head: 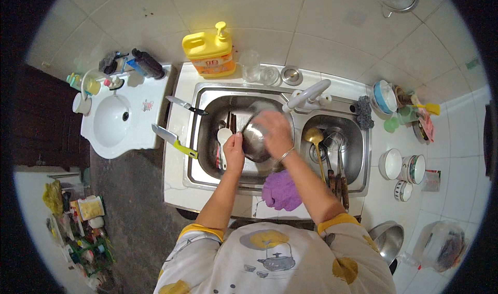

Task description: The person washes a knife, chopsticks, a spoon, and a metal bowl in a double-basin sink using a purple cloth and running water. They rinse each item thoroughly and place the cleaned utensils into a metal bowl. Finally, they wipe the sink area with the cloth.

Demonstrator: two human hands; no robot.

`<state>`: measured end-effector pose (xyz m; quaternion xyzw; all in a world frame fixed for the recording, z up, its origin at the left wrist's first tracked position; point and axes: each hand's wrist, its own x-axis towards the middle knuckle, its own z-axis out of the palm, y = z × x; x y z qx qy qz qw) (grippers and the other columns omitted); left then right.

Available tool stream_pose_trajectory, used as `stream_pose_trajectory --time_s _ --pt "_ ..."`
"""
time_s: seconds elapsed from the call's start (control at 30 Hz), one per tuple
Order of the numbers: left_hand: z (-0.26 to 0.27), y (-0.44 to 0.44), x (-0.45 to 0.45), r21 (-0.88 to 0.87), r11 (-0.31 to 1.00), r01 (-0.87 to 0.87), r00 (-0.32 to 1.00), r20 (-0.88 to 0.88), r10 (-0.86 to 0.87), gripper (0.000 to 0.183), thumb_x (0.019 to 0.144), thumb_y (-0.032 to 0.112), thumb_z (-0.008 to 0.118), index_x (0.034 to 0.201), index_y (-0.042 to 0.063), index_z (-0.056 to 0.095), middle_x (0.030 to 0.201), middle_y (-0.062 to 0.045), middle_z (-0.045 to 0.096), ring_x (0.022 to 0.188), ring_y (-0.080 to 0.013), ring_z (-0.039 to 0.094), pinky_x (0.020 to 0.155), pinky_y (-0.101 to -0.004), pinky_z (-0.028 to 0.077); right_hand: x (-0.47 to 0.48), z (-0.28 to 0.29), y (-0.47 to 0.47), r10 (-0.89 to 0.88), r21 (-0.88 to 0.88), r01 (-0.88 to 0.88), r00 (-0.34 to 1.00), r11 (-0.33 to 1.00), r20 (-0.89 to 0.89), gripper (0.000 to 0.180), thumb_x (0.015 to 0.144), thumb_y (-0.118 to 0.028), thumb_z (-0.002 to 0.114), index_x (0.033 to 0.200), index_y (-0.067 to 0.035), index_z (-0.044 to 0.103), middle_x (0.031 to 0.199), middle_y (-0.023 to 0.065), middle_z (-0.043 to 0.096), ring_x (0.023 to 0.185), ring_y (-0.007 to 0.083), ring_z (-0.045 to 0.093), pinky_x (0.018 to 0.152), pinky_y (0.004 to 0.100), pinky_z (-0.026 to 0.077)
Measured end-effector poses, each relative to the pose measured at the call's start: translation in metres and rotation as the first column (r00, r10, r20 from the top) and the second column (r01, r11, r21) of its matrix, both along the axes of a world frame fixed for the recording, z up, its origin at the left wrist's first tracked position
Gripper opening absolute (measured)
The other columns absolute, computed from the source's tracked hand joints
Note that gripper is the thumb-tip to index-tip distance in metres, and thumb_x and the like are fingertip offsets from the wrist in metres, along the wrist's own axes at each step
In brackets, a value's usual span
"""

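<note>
My left hand grips the near left rim of a round steel bowl over the large basin of a steel double sink. Motion blurs my right hand, which lies across the bowl's right side and partly covers it. Whether its fingers hold anything is hidden. Beside my left hand, a white spoon and several chopsticks lie in the basin. The grey faucet arches just right of the bowl. Below my right wrist, a purple cloth hangs at the sink's front edge.
A green-handled knife and a black-handled knife project over the sink's left rim. The smaller basin holds a gold-coloured ladle and other long-handled utensils. Behind stand a yellow pump jug and a glass. Bowls stand right.
</note>
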<state>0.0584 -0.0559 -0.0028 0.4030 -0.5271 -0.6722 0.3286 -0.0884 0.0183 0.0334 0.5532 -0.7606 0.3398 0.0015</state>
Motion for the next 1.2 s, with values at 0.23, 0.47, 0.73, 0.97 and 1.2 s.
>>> stream_pose_trajectory --time_s 0.23,0.47,0.73,0.97,1.2 --pt "0.023 0.003 -0.002 -0.115 0.989 -0.09 0.996 -0.039 0.086 0.031 0.091 0.026 0.046 0.075 -0.001 0.052 0.068 0.003 0.047 0.065 -0.0063 0.039 0.06 -0.0226 0.036 -0.059 -0.058 0.029 -0.304 0.19 0.374 0.274 0.908 0.913 0.052 0.084 -0.045 0.05 0.108 0.001 0.056 0.105 0.0185 0.058 0.093 0.0273 0.055 0.084 0.0333 0.039" --pt "0.026 -0.017 -0.008 -0.111 0.988 0.108 0.973 0.214 -0.083 0.035 0.089 0.026 0.048 0.064 0.002 0.049 0.059 0.004 0.039 0.056 -0.0074 0.034 0.051 -0.0251 0.03 0.014 0.032 0.004 0.068 0.097 -0.077 0.993 0.992 0.095 0.037 0.073 -0.016 0.057 0.11 -0.011 0.056 0.119 0.0096 0.048 0.113 0.0281 0.04 0.096 0.0393 0.029" --pt "0.007 -0.015 -0.003 0.103 0.984 0.143 0.989 -0.045 -0.139 0.028 0.087 0.026 0.053 0.079 0.001 0.061 0.07 0.004 0.054 0.064 -0.0056 0.046 0.06 -0.0206 0.038 -0.041 -0.019 0.053 -0.019 -0.072 0.107 0.671 0.992 0.741 0.041 0.083 -0.014 0.047 0.124 -0.005 0.044 0.119 0.0113 0.048 0.113 0.024 0.041 0.097 0.033 0.029" --pt "0.032 -0.029 0.001 0.143 0.951 0.273 0.961 -0.005 -0.275 0.027 0.087 0.026 0.053 0.078 0.002 0.06 0.069 0.004 0.054 0.064 -0.0053 0.046 0.06 -0.0211 0.039 -0.082 -0.025 0.053 -0.232 0.251 -0.048 0.244 0.967 0.942 0.043 0.08 -0.02 0.06 0.115 0.001 0.05 0.107 0.0075 0.056 0.096 0.0159 0.051 0.086 0.0268 0.038" --pt "0.027 -0.049 -0.001 -0.156 0.922 0.354 0.92 0.237 -0.313 0.035 0.086 0.029 0.052 0.068 0.0 0.054 0.059 0.0 0.046 0.057 -0.0081 0.041 0.054 -0.0257 0.037 -0.064 0.018 0.015 -0.25 0.454 -0.104 0.718 0.885 0.65 0.033 0.08 -0.019 0.056 0.108 -0.001 0.056 0.097 0.0065 0.06 0.091 0.0158 0.055 0.082 0.0268 0.041"
